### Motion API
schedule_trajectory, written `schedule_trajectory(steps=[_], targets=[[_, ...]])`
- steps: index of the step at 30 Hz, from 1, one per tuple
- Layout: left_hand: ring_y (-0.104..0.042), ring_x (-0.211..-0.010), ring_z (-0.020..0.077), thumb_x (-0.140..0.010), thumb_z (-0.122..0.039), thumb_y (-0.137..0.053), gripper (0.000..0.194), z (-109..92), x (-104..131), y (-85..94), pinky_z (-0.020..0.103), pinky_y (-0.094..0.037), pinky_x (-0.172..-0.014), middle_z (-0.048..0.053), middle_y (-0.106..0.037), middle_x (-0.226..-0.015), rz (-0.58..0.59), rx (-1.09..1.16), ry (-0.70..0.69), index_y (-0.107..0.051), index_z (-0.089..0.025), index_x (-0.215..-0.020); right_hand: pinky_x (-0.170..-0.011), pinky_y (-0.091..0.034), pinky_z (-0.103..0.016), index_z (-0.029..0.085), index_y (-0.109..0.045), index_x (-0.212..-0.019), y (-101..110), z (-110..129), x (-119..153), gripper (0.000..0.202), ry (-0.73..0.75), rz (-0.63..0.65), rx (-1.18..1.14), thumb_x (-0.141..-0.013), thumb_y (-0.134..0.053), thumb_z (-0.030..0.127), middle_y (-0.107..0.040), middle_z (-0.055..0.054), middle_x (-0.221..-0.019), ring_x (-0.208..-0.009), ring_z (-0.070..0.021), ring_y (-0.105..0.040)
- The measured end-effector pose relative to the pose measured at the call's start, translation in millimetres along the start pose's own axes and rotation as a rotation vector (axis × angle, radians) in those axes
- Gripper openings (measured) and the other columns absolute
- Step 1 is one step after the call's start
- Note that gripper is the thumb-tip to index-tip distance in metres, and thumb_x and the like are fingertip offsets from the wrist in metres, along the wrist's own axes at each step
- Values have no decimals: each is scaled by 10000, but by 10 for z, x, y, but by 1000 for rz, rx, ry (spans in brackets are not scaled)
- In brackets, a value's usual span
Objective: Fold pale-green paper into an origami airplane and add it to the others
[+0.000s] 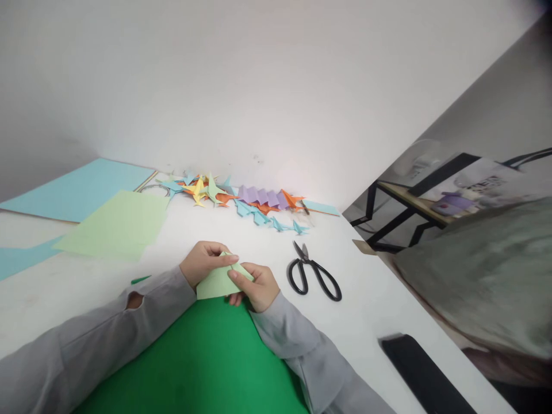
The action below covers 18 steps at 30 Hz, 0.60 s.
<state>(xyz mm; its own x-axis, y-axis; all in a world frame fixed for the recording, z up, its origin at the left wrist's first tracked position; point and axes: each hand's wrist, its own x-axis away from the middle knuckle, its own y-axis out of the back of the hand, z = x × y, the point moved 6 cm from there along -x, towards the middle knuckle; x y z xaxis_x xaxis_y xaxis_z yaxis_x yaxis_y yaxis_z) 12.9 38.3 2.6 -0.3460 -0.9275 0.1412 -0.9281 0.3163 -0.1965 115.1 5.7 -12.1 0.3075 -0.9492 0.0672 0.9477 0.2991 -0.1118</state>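
Note:
A small light green paper (214, 284) with folded upper edges is held between both hands above the front of the white table. My left hand (206, 261) grips its upper left part, the thumb lying across the top near the peak. With thumb on the front and fingers behind, my right hand (257, 286) pinches the right side of the same paper. The two thumbs are close together. Part of the paper's back and some fingers are hidden.
Black-handled scissors (305, 261) lie right of my hands. Folded paper figures (211, 190) and a pleated purple paper (263, 196) line the wall. Green (121, 224) and blue sheets (86, 187) are at left. A black object (425, 371) lies front right; a shelf (414, 204) stands beyond.

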Motion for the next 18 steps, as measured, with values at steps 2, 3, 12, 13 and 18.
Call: schedule_trajectory(steps=[2, 3, 12, 13, 18], targets=[[-477, -431, 89, -484, -329, -754, 280, -6, 4, 0, 213, -360, -432, -27, -545, -450, -19, -10, -3, -575, -116, -515, -327, -401, -148, 122, -567, -613, 3, 2, 3, 345, -1, -9, 7, -665, -642, 455, -573, 10, -419, -327, -73, -513], [-473, -433, 88, -483, -331, -754, 281, -9, 6, 0, 214, -359, -434, -27, -543, -452, -28, -15, -6, -574, -116, -512, -327, -399, -148, 123, -568, -608, 4, 5, 4, 343, 1, -13, 12, -665, -642, 453, -572, 10, -418, -326, -72, -511], [-466, -445, 91, -546, -387, -712, 313, 3, -8, 8, 227, -363, -449, -19, -528, -460, -47, -40, -37, -556, -126, -469, -325, -395, -143, 121, -571, -581, -13, 15, 15, 358, 2, -13, 6, -688, -619, 458, -578, 0, -424, -333, -71, -516], [-461, -440, 89, -548, -389, -712, 318, 2, -8, 10, 227, -361, -445, -20, -524, -457, -49, -39, -40, -553, -126, -464, -326, -396, -144, 120, -573, -577, -15, 14, 14, 359, -2, -9, -2, -689, -618, 458, -582, -4, -430, -337, -73, -521], [-475, -412, 102, -558, -436, -695, 353, 19, 5, 8, 230, -361, -419, -15, -518, -429, -54, -30, 14, -550, -126, -472, -322, -395, -150, 120, -579, -572, -10, -4, 7, 357, -20, -13, -21, -680, -625, 456, -587, -8, -433, -341, -82, -528]])
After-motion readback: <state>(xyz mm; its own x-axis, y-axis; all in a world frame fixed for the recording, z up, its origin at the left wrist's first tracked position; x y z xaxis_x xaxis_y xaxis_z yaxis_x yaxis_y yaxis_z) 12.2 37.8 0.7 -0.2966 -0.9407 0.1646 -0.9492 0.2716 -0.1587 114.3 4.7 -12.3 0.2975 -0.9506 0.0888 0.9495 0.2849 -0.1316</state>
